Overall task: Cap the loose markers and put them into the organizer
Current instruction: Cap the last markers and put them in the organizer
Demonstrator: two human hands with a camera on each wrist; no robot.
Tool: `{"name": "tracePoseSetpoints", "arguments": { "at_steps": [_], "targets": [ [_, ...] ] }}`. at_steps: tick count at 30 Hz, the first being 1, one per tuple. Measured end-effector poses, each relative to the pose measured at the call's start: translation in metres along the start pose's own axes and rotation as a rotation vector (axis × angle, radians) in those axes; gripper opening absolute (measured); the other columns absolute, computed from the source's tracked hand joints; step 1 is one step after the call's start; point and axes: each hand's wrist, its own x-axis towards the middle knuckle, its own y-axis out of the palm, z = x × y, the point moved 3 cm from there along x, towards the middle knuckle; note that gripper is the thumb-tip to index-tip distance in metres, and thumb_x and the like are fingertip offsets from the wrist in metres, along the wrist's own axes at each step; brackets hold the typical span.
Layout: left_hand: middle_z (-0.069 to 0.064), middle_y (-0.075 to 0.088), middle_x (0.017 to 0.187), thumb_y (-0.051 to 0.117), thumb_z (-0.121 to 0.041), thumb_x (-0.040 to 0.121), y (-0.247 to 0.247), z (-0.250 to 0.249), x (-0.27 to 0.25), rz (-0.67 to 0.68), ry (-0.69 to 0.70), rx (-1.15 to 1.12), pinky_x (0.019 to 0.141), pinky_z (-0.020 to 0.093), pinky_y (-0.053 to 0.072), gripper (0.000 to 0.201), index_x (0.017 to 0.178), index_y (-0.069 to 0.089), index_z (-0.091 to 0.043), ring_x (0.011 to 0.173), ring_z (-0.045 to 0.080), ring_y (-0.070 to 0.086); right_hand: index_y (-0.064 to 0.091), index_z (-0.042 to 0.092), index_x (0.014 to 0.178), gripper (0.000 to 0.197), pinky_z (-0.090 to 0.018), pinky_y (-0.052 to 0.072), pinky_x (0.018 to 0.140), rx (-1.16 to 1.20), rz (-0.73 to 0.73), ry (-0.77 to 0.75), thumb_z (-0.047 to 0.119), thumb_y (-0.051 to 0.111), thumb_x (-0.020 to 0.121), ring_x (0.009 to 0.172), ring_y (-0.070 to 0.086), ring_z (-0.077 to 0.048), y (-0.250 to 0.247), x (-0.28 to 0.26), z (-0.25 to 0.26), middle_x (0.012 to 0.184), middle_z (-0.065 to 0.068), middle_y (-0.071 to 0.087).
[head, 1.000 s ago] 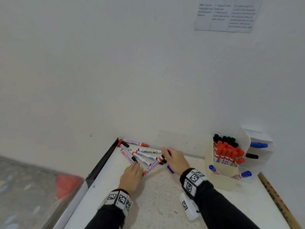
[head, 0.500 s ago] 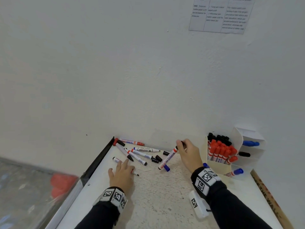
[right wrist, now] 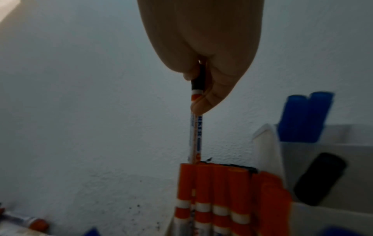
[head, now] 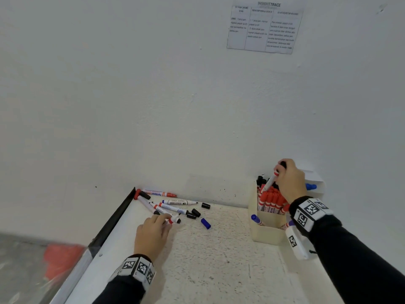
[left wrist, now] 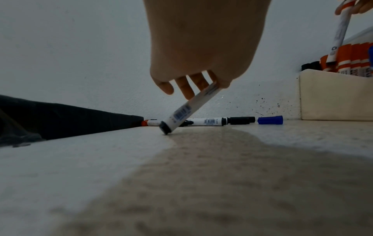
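Observation:
My right hand (head: 281, 170) pinches a white marker (head: 269, 182) by its black cap. It holds the marker upright, lower end down among the red-capped markers in the cream organizer (head: 266, 232). The right wrist view shows the same grip (right wrist: 198, 95) on that marker (right wrist: 195, 135). My left hand (head: 166, 218) holds another white marker (left wrist: 187, 110) tilted, its dark end touching the table. Several loose markers (head: 179, 202) lie by the wall. Black caps (head: 196, 212) and a blue cap (head: 205, 223) lie beside them.
The organizer's white side compartments (right wrist: 322, 159) hold blue and black markers. The table (head: 219, 270) meets the wall at the back and has a black edge (head: 114, 220) on the left. A red object (head: 61, 257) lies blurred on the floor. A printed sheet (head: 264, 27) hangs on the wall.
My right hand lifted the marker from the pile and carried it right, up over the organizer. My left hand shifted right and took hold of a marker on the table.

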Motion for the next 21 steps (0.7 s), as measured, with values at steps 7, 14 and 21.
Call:
{"name": "tracePoseSetpoints", "arguments": {
  "at_steps": [7, 14, 21],
  "targets": [
    [-0.007, 0.056, 0.09, 0.05, -0.024, 0.094, -0.009, 0.001, 0.001, -0.072, -0.16, -0.336, 0.062, 0.014, 0.04, 0.03, 0.121, 0.053, -0.012, 0.069, 0.008, 0.054, 0.05, 0.005, 0.111, 0.019, -0.04, 0.052, 0.086, 0.174, -0.099, -0.066, 0.012, 0.039, 0.097, 0.09, 0.06, -0.026, 0.0, 0.009, -0.008, 0.098, -0.013, 0.061],
    [0.0, 0.059, 0.089, 0.051, -0.019, 0.093, -0.006, 0.004, -0.001, -0.035, -0.307, -0.496, 0.064, 0.021, 0.046, 0.032, 0.124, 0.051, -0.009, 0.075, 0.015, 0.057, 0.051, 0.004, 0.115, 0.024, -0.025, 0.04, 0.074, -0.099, 0.091, -0.044, 0.007, 0.036, 0.098, 0.099, 0.059, -0.032, 0.015, 0.015, -0.022, 0.11, -0.022, 0.061],
    [-0.002, 0.057, 0.086, 0.052, -0.023, 0.093, 0.0, 0.009, 0.0, -0.004, -0.37, -0.531, 0.06, 0.027, 0.053, 0.031, 0.122, 0.053, -0.012, 0.072, 0.013, 0.058, 0.057, 0.01, 0.109, 0.019, -0.038, 0.044, 0.087, -0.27, 0.067, -0.026, 0.017, 0.053, 0.091, 0.098, 0.058, -0.033, 0.028, 0.022, -0.032, 0.106, -0.015, 0.063]
  ]
}}
